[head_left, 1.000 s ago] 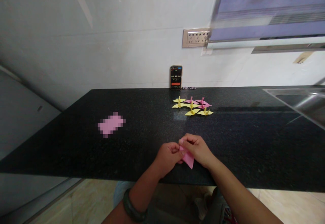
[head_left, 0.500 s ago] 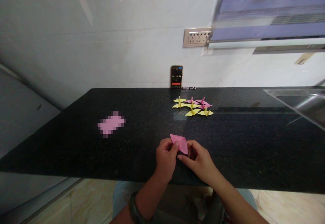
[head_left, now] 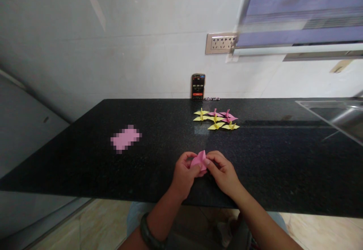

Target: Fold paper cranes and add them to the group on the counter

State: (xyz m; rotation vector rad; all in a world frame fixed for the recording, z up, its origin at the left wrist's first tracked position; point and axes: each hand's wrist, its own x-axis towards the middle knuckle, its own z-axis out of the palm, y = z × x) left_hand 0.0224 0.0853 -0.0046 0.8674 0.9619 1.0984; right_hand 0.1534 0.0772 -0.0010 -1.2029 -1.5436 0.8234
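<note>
A piece of pink origami paper point(head_left: 199, 162), partly folded, is held just above the front part of the black countertop point(head_left: 159, 166). My left hand point(head_left: 185, 172) pinches its left side, thumb on top. On the other side, my right hand point(head_left: 222, 170) grips the paper's right edge between thumb and fingers. The paper stands bent, with a point sticking up between the hands. Fingers hide its lower parts. Beyond the hands sit several folded paper cranes, among them a yellow crane point(head_left: 216, 125) and a pink crane point(head_left: 228, 119).
A phone point(head_left: 197, 86) showing a timer leans against the wall, a beaded strap point(head_left: 212, 99) beside it. To the left lies a blurred-out pink patch point(head_left: 125, 139). A sink point(head_left: 340, 115) is set in at the right. A socket panel point(head_left: 220, 43) is on the wall.
My right hand has closed on the paper's right edge, where before its thumb and fingers were apart. The paper has turned from a flat diamond to a bent shape with a raised point.
</note>
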